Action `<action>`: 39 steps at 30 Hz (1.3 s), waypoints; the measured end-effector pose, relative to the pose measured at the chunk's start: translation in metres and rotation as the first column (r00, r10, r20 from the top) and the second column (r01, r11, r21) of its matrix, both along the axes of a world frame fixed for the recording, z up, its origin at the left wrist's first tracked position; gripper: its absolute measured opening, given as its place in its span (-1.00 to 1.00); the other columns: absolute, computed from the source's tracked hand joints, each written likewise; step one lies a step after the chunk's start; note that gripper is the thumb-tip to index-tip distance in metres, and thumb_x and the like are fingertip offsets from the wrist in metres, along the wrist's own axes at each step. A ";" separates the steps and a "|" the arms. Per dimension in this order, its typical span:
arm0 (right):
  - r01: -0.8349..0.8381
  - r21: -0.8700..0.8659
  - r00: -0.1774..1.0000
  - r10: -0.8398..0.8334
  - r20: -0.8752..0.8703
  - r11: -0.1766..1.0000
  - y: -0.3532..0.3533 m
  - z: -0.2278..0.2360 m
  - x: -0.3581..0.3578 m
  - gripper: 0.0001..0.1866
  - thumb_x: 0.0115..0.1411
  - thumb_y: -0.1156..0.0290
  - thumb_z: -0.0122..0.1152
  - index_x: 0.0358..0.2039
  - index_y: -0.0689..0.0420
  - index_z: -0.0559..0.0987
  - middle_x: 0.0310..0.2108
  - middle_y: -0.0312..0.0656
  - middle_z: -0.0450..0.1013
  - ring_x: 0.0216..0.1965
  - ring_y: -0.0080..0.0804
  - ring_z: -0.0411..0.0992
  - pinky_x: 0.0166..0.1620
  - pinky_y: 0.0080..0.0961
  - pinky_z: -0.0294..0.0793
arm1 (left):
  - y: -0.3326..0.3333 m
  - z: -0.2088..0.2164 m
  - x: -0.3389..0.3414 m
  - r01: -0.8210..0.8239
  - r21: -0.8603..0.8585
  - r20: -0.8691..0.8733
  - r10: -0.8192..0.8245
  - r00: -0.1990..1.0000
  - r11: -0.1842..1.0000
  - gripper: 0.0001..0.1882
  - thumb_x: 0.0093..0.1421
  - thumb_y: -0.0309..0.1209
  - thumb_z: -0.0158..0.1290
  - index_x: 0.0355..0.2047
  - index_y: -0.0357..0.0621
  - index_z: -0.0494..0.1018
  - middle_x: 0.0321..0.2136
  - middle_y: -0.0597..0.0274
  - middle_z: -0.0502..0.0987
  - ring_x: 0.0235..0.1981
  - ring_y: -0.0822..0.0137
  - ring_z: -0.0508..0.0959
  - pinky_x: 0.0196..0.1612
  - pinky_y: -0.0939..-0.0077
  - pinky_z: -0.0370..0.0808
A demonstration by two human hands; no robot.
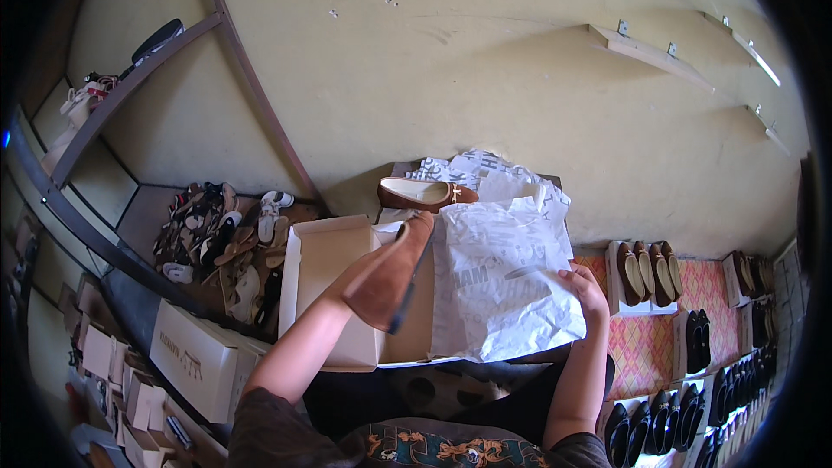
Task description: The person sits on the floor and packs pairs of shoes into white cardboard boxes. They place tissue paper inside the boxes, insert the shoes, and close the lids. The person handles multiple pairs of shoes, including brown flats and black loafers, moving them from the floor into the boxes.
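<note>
My left hand (362,269) grips a brown suede flat shoe (392,282), held tilted with its dark sole edge to the right; the shoe hides most of the fingers. Below it lies an opened shoe box (334,264), pale outside and tan inside. A sheet of printed white tissue paper (503,277) spreads over the box's right part. At the sheet's right edge, my right hand (585,288) pinches the paper between thumb and fingers. Just beyond the box, another brown flat shoe (423,194) with a small bow rests on its side of the table, beside more crumpled tissue paper (472,166).
Assorted shoes and sandals (238,251) are heaped at the left under a dark metal frame (130,87). A closed shoe box (192,355) stands at the lower left. On the right, several pairs of flats (646,273) sit on boxes over a patterned red mat (641,347).
</note>
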State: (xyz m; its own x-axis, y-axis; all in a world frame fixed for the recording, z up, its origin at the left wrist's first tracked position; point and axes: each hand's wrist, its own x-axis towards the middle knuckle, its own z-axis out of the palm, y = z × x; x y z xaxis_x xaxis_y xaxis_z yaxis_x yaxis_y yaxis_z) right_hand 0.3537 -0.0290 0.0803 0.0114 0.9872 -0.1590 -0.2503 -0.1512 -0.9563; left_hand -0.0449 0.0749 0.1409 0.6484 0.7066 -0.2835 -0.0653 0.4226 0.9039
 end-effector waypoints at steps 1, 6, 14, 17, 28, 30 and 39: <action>0.004 0.005 1.000 -0.004 -0.002 1.000 0.000 -0.001 0.000 -0.72 0.05 0.33 0.12 -0.29 0.27 0.54 -0.41 -0.30 0.50 -0.39 -0.61 0.43 -0.25 -0.70 0.35 | 0.003 -0.008 -0.002 0.013 0.042 -0.082 -0.009 0.997 0.999 -0.40 0.09 -0.58 -0.18 0.20 -0.12 0.10 0.09 0.11 0.22 0.06 0.15 0.34 0.05 0.36 0.34; 0.000 0.021 1.000 0.001 -0.009 1.000 0.001 -0.007 0.005 -0.72 0.05 0.32 0.10 -0.32 0.28 0.53 -0.44 -0.28 0.50 -0.44 -0.59 0.43 -0.28 -0.69 0.35 | -0.003 -0.032 0.015 0.355 0.524 -0.718 0.177 0.674 0.774 -0.34 -0.01 -0.59 -0.06 0.17 -0.01 0.19 0.20 -0.08 -0.13 0.23 -0.03 0.03 0.22 0.34 0.07; 0.046 0.033 0.999 -0.046 -0.014 0.998 -0.004 -0.003 0.004 -0.73 0.04 0.32 0.11 -0.34 0.28 0.54 -0.46 -0.29 0.49 -0.47 -0.58 0.43 -0.32 -0.68 0.36 | 0.007 -0.060 0.036 0.316 0.376 -0.760 0.095 0.643 0.871 -0.35 0.00 -0.52 -0.04 0.17 -0.06 0.16 0.22 -0.14 -0.16 0.21 -0.09 0.06 0.19 0.32 0.15; 0.066 0.059 0.998 -0.066 0.004 0.996 -0.004 -0.005 0.006 -0.73 0.04 0.33 0.10 -0.34 0.27 0.55 -0.46 -0.29 0.49 -0.44 -0.58 0.42 -0.30 -0.68 0.35 | 0.015 -0.091 0.035 0.348 0.412 -0.773 0.120 0.623 0.842 -0.33 0.00 -0.50 -0.03 0.19 -0.05 0.12 0.23 -0.11 -0.17 0.21 -0.09 0.06 0.18 0.30 0.15; -0.010 0.050 0.997 0.014 -0.073 0.999 -0.007 0.010 0.002 -0.76 0.05 0.41 0.11 -0.30 0.30 0.55 -0.39 -0.27 0.50 -0.36 -0.58 0.42 -0.21 -0.64 0.34 | 0.003 -0.062 0.040 0.467 0.160 -0.853 -0.117 0.509 0.870 -0.13 -0.10 -0.59 -0.05 0.18 -0.07 -0.26 -0.08 -0.32 0.23 -0.27 0.04 0.45 -0.24 0.26 0.39; 0.013 0.056 0.997 -0.008 -0.079 0.998 -0.005 0.011 -0.002 -0.77 0.06 0.44 0.09 -0.30 0.30 0.54 -0.39 -0.28 0.50 -0.38 -0.58 0.42 -0.22 -0.64 0.35 | -0.004 -0.048 0.046 0.454 0.114 -0.862 -0.139 0.488 0.884 -0.04 -0.10 -0.57 0.00 0.22 -0.07 -0.34 -0.02 -0.37 0.19 -0.28 0.06 0.45 -0.24 0.26 0.40; 0.076 0.179 0.991 -0.055 -0.120 0.981 0.004 -0.015 0.002 -0.72 0.14 0.37 0.00 -0.21 0.29 0.49 -0.33 -0.23 0.49 -0.34 -0.52 0.44 -0.23 -0.61 0.39 | 0.006 -0.087 0.042 0.465 0.246 -0.871 -0.017 0.491 0.850 0.20 -0.15 -0.32 0.21 0.24 -0.27 -0.49 0.25 -0.20 -0.16 0.26 0.01 0.00 0.24 0.39 0.08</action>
